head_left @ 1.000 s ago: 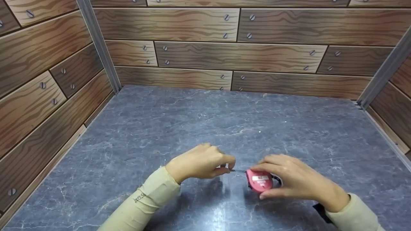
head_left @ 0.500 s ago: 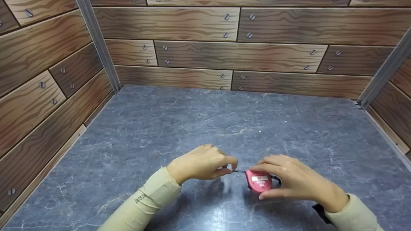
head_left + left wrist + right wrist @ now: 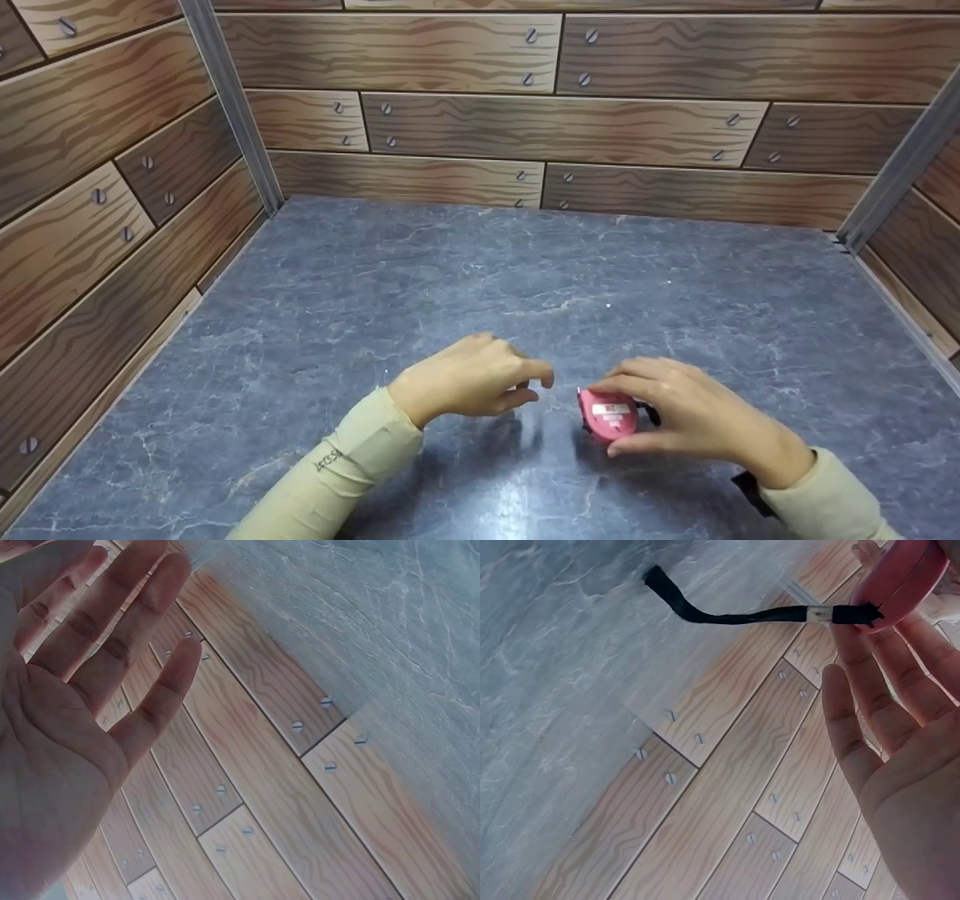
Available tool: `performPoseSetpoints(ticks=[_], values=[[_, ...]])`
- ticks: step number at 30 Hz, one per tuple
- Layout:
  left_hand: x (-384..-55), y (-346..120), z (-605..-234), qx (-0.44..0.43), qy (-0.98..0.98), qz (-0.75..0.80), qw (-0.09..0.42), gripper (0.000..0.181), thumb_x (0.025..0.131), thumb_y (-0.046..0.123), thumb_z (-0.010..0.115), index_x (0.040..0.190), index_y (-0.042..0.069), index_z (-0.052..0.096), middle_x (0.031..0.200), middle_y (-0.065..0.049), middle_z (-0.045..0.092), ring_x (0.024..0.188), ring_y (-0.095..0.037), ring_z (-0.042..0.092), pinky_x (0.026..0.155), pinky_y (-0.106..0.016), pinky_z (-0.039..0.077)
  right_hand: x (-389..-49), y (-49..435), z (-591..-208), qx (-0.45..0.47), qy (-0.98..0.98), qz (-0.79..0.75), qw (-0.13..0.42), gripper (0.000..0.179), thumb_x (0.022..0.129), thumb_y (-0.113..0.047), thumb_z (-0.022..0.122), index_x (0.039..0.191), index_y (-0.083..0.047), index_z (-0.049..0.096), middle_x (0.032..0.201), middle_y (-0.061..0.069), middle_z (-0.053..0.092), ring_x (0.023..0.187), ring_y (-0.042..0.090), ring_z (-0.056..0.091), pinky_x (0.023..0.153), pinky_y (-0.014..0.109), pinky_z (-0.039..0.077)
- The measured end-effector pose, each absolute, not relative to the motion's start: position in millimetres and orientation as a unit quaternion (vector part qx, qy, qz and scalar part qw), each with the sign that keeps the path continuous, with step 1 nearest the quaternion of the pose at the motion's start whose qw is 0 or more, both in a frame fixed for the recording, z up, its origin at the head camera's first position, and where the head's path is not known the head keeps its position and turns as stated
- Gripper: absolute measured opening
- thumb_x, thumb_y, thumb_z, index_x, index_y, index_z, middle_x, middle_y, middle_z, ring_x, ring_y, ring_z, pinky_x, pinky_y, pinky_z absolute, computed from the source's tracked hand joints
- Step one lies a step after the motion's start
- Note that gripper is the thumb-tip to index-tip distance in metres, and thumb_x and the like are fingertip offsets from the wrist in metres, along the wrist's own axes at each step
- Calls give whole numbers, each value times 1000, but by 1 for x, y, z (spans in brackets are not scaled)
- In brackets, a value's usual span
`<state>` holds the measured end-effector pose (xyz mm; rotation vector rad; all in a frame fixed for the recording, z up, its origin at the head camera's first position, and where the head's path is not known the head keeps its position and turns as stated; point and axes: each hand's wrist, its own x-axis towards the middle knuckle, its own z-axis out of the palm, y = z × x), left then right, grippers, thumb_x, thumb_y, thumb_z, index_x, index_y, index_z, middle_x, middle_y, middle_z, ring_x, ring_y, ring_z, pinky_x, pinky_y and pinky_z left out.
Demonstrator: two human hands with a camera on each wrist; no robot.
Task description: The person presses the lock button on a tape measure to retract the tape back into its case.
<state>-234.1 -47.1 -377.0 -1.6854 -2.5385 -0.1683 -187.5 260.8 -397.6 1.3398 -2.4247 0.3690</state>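
Note:
A small pink tape measure (image 3: 610, 426) with a white label is gripped by my right hand (image 3: 694, 414), between the thumb below and the fingers above. The right wrist view shows its rounded pink case (image 3: 901, 581) against the fingertips, and a black wrist strap (image 3: 742, 617) trailing from it. No blade stretches out of the case; only a small tip shows at its upper left corner. To the left, my left hand (image 3: 472, 381) hovers with bent, loose fingers and holds nothing. Its bare palm (image 3: 64, 727) faces the left wrist camera.
Both hands are over a dark blue-grey marbled tabletop (image 3: 450, 277). Wood-plank-patterned panels (image 3: 637, 131) enclose the back and sides, with grey metal posts (image 3: 238, 112) at the corners.
The short length of blade between the hands has gone back into the case. My left hand has let go of the blade's end; the right hand keeps its grip, nearly still.

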Motion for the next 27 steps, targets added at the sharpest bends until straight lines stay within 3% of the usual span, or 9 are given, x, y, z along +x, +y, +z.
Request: performPoseSetpoints(ticks=[6,14,21,27], values=[[-238,-49,-377,-544,-836,-63,35,18,104,22,71,121,16,74,106,1,83,85,-12,78,74,-25,62,-198,268,-398,401,-902,122,101,60,80,-50,91,129,-18,76,111,-10,73,96,6,68,82,35,62],[-246,-58,-380,-506,-860,-70,13,16,104,21,71,118,17,75,99,1,82,83,-13,76,72,-33,62,-222,265,-403,360,-926,116,23,64,85,-57,85,134,-18,73,115,-5,72,101,13,70,87,42,62],[-256,-62,-383,-482,-872,-83,-12,17,104,20,71,119,16,75,100,0,82,87,-15,77,78,-36,64,-236,261,-409,345,-930,123,-8,68,83,-60,85,134,-16,71,118,-3,72,102,14,70,88,41,60],[-265,-71,-388,-461,-883,-90,4,20,103,23,72,121,15,74,107,-3,83,93,-20,79,81,-43,64,-241,259,-409,351,-927,134,-14,73,84,-64,82,136,-14,68,127,3,72,111,22,72,93,47,61]])
